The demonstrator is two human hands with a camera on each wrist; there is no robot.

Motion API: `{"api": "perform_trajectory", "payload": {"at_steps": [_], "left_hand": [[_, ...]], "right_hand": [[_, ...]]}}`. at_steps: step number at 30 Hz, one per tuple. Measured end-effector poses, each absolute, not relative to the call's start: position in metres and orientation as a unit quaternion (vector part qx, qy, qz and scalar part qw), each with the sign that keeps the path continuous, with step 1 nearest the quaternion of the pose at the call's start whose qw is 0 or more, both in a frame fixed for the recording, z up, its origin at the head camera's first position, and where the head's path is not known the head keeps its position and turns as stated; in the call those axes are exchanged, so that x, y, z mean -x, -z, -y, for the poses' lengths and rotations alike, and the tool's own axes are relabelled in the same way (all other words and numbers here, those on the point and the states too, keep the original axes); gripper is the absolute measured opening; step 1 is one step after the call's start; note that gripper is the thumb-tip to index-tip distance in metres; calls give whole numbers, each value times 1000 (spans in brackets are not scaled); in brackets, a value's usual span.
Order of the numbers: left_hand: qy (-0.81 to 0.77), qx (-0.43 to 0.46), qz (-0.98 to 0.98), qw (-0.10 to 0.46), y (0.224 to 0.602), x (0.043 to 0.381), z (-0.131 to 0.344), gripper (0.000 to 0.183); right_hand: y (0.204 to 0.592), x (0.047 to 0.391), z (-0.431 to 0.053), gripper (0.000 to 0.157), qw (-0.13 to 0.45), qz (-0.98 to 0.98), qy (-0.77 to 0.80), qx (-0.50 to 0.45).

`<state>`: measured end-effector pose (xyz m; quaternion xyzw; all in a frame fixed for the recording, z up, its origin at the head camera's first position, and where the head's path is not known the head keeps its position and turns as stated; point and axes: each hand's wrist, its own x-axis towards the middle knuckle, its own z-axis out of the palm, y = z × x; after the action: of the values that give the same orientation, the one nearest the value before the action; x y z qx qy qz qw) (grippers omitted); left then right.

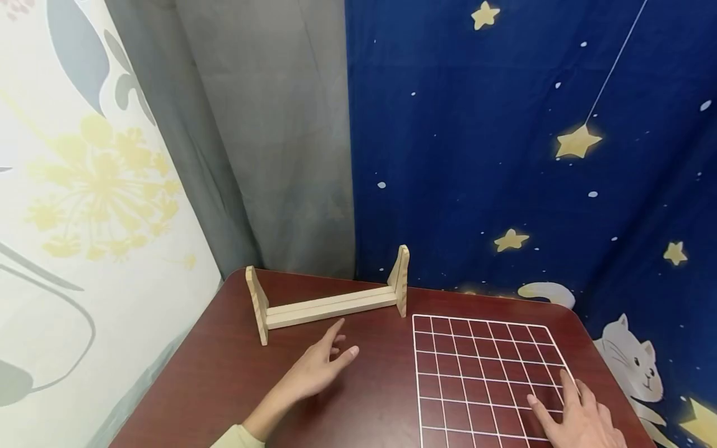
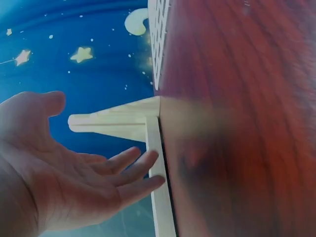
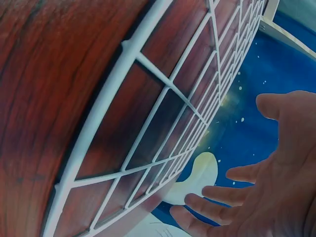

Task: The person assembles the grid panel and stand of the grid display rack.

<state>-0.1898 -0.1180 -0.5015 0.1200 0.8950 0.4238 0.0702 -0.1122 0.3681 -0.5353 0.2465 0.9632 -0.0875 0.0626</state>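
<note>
A pale wooden stand (image 1: 332, 307), two shaped upright ends joined by a long crossbar, sits towards the back left of the table. My left hand (image 1: 318, 368) hovers just in front of it with fingers extended and nothing held; the left wrist view shows the palm and spread fingers near the crossbar (image 2: 157, 148). A white wire grid panel (image 1: 469, 357) lies flat on the right part of the table. Over its right edge is my right hand (image 1: 588, 415), fingers loosely extended and holding nothing. Whether it touches the wire cannot be told.
The dark red wood-grain table (image 1: 370, 373) has rounded back corners. Behind it hang a grey curtain (image 1: 280, 137) and a blue curtain (image 1: 448, 155) with stars and a cat. A white patterned curtain or wall covering (image 1: 84, 298) borders the left side.
</note>
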Motion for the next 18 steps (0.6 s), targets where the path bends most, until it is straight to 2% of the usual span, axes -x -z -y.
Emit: {"api": "perform_trajectory", "payload": {"at_steps": [5,12,18], "left_hand": [[-437,-143,-882,101,496,198,105,83],[-426,-158,-883,120,498,204,79,87],[-421,-162,-883,127,499,212,65,84]], "right_hand": [[533,112,-375,126,91,-959,79,-257],[531,113,-387,134,140,-959,74,-234],[536,118,-390,136,142,-956,58,-249]]}}
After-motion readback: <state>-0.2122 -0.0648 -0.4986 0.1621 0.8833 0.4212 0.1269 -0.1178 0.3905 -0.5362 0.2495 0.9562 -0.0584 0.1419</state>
